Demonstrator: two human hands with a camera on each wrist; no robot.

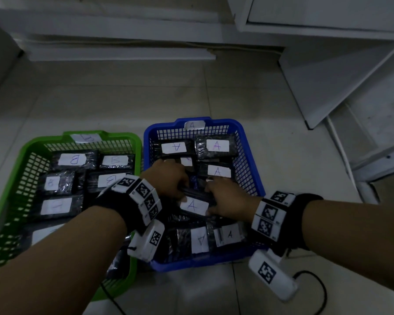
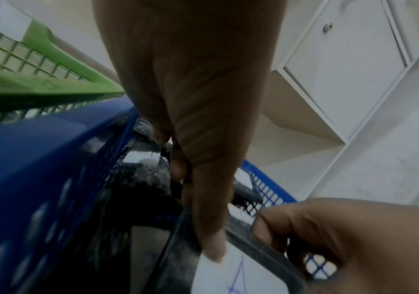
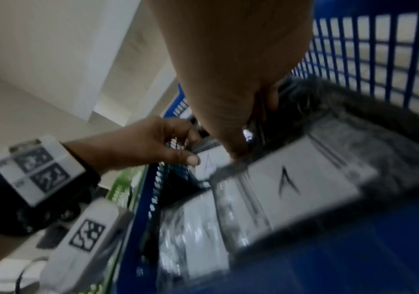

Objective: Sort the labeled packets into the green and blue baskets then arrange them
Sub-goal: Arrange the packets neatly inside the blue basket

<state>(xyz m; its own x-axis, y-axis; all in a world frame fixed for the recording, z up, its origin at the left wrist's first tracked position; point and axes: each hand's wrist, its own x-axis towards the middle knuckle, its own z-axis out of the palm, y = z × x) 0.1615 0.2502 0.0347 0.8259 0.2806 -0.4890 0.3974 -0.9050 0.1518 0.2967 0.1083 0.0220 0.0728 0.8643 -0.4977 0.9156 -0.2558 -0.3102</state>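
Gripped from both ends, a black packet (image 1: 195, 204) with a white "A" label is held over the middle of the blue basket (image 1: 251, 160). Its left end is pinched by the left hand (image 1: 168, 178), with the thumb laid on the label edge and the fingers curled over the far edge. Its right end is clasped by the right hand (image 1: 228, 198), fingers curled round the dark wrapping. Beyond the grip, three more A packets (image 1: 216, 146) are laid flat against the far wall of the blue basket; nearer than the grip, two others (image 1: 229, 235) are lying by the near wall. To the left of the grip, just beside the blue basket, the green basket (image 1: 27, 148) is set on the tiled floor (image 1: 123, 98), filled with B packets (image 1: 73, 160).
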